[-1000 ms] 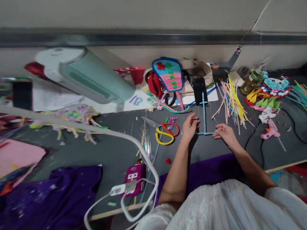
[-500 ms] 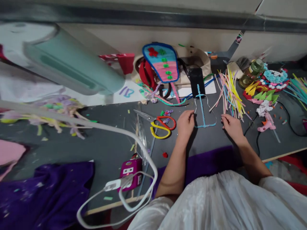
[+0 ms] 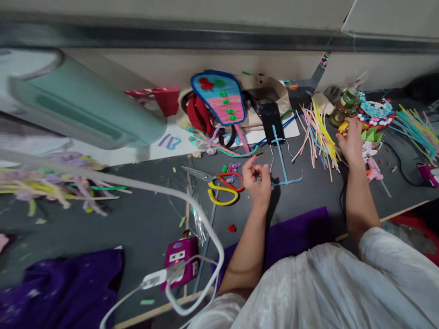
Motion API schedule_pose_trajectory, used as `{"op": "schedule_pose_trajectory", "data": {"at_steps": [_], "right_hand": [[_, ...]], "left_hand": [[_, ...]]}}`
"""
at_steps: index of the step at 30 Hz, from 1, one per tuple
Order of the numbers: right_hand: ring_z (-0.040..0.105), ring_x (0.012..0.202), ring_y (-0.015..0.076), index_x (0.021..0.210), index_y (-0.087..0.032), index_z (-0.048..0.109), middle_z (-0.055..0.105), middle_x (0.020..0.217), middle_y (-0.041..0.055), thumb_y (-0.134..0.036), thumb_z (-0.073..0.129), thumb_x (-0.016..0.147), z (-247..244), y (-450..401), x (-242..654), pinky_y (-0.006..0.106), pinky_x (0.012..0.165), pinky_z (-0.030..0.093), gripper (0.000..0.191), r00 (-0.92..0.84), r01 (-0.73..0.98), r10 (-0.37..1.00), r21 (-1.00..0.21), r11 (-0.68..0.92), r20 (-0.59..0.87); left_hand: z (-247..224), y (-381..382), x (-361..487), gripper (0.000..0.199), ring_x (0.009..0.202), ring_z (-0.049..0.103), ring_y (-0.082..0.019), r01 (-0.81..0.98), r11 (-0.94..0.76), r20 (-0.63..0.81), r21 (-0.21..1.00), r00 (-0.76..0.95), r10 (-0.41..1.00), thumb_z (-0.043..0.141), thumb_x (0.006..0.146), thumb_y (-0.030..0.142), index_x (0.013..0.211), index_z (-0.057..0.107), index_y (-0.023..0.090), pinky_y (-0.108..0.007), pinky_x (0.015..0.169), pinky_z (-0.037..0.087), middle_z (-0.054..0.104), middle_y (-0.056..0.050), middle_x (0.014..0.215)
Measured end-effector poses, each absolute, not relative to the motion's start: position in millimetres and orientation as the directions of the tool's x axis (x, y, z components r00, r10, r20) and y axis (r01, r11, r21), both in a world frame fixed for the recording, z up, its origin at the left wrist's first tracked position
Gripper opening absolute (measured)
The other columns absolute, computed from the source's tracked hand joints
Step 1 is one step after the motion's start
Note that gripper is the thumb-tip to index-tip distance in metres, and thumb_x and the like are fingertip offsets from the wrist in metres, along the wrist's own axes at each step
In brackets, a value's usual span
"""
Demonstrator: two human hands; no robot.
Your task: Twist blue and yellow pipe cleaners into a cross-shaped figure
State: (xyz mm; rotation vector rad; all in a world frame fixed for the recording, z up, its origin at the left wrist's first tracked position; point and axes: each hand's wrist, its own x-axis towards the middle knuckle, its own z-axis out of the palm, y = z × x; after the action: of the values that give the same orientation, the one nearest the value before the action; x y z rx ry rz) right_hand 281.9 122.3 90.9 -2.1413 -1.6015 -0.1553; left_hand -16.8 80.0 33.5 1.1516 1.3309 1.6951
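Observation:
A light blue pipe-cleaner frame (image 3: 281, 160) with thin wire curves lies on the dark table, its top over a black phone (image 3: 270, 116). Just left of the frame is my left hand (image 3: 257, 183), fingers curled but apart, and I see nothing in it. My right hand (image 3: 351, 141) reaches out over the yellow and green pointed piece (image 3: 372, 135), near a dark glass jar (image 3: 345, 107); its fingertips are too small to make out. Red and yellow scissors (image 3: 222, 187) lie left of my left hand. Loose pastel pipe cleaners (image 3: 318, 137) lie between the phone and my right hand.
A pink glue gun (image 3: 373, 170) with a black cord lies below my right hand. At the left stand a pale green cylinder (image 3: 92, 105), a magenta power strip (image 3: 181, 262) with a white cable (image 3: 144, 180), and purple cloth (image 3: 68, 283). A decorated kite-shaped piece (image 3: 219, 97) rests at the back.
My right hand has moved from beside the blue frame up and right to the yellow and green piece. My left hand has turned and its fingers have spread somewhat. The view has shifted right.

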Motion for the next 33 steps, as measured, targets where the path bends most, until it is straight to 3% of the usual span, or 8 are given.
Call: {"op": "schedule_pose_trajectory", "data": {"at_steps": [6, 12, 18, 22, 26, 29, 33], "right_hand": [[0.06, 0.094, 0.0293, 0.1, -0.015, 0.064, 0.066, 0.099, 0.016, -0.038, 0.038, 0.091, 73, 172, 292, 0.04, 0.079, 0.044, 0.037, 0.424, 0.899, 0.89, -0.195, -0.391, 0.167], [0.062, 0.093, 0.0294, 0.097, -0.012, 0.067, 0.068, 0.098, 0.0188, -0.048, 0.053, 0.083, 61, 181, 284, 0.036, 0.076, 0.045, 0.041, 0.382, 0.912, 0.922, -0.136, -0.388, -0.067], [0.055, 0.107, 0.0296, 0.112, -0.014, 0.06, 0.061, 0.113, 0.0183, -0.055, 0.042, 0.088, 49, 171, 249, 0.038, 0.086, 0.043, 0.051, 0.309, 0.931, 0.951, -0.216, -0.295, 0.032], [0.042, 0.122, 0.036, 0.135, -0.013, 0.037, 0.043, 0.135, 0.0236, -0.056, 0.052, 0.083, 37, 174, 227, 0.051, 0.094, 0.039, 0.069, 0.341, 0.912, 0.938, -0.261, -0.317, 0.054], [0.031, 0.13, 0.041, 0.143, -0.015, 0.021, 0.026, 0.145, 0.0257, -0.046, 0.067, 0.072, 22, 182, 223, 0.059, 0.098, 0.034, 0.09, 0.404, 0.873, 0.914, -0.304, -0.381, 0.015], [0.039, 0.125, 0.0381, 0.143, -0.013, 0.022, 0.034, 0.14, 0.0241, -0.026, 0.066, 0.071, 15, 187, 237, 0.055, 0.098, 0.037, 0.085, 0.423, 0.842, 0.906, -0.384, -0.379, 0.034], [0.046, 0.12, 0.0296, 0.136, -0.011, 0.036, 0.045, 0.131, 0.0197, -0.009, 0.05, 0.071, 13, 193, 268, 0.045, 0.101, 0.039, 0.067, 0.376, 0.824, 0.906, -0.519, -0.229, 0.197]], "left_hand": [[33, 82, -18, 0.038, 0.071, 0.054, -0.01, -0.063, -0.269, 0.229, 0.961, -0.364, 0.903, 0.061, 0.083, 0.037, 0.117, 0.053, 0.021, -0.022, 0.065, 0.044, 0.057, -0.003, 0.094], [22, 84, -18, 0.025, 0.076, 0.057, -0.014, -0.037, -0.209, 0.188, 0.977, -0.299, 0.935, 0.057, 0.084, 0.036, 0.102, 0.061, 0.019, -0.024, 0.066, 0.045, 0.059, -0.005, 0.091], [22, 87, -19, 0.021, 0.069, 0.055, -0.011, -0.047, -0.179, 0.157, 0.983, -0.293, 0.943, 0.059, 0.083, 0.035, 0.096, 0.062, 0.019, -0.022, 0.06, 0.044, 0.059, -0.003, 0.089], [26, 88, -20, 0.02, 0.058, 0.052, -0.008, -0.04, -0.139, 0.122, 0.989, -0.293, 0.948, 0.06, 0.082, 0.033, 0.095, 0.063, 0.017, -0.02, 0.054, 0.042, 0.059, -0.002, 0.084], [25, 89, -22, 0.02, 0.056, 0.052, -0.008, -0.035, -0.124, 0.109, 0.992, -0.279, 0.954, 0.061, 0.081, 0.031, 0.095, 0.063, 0.017, -0.019, 0.051, 0.041, 0.06, -0.001, 0.081], [23, 91, -23, 0.019, 0.055, 0.053, -0.007, -0.027, -0.129, 0.116, 0.991, -0.292, 0.95, 0.062, 0.08, 0.031, 0.093, 0.064, 0.016, -0.019, 0.05, 0.042, 0.061, -0.001, 0.081], [19, 92, -24, 0.019, 0.055, 0.054, -0.008, -0.015, -0.125, 0.116, 0.992, -0.283, 0.952, 0.062, 0.08, 0.031, 0.092, 0.065, 0.016, -0.019, 0.049, 0.043, 0.061, -0.002, 0.082]]}}
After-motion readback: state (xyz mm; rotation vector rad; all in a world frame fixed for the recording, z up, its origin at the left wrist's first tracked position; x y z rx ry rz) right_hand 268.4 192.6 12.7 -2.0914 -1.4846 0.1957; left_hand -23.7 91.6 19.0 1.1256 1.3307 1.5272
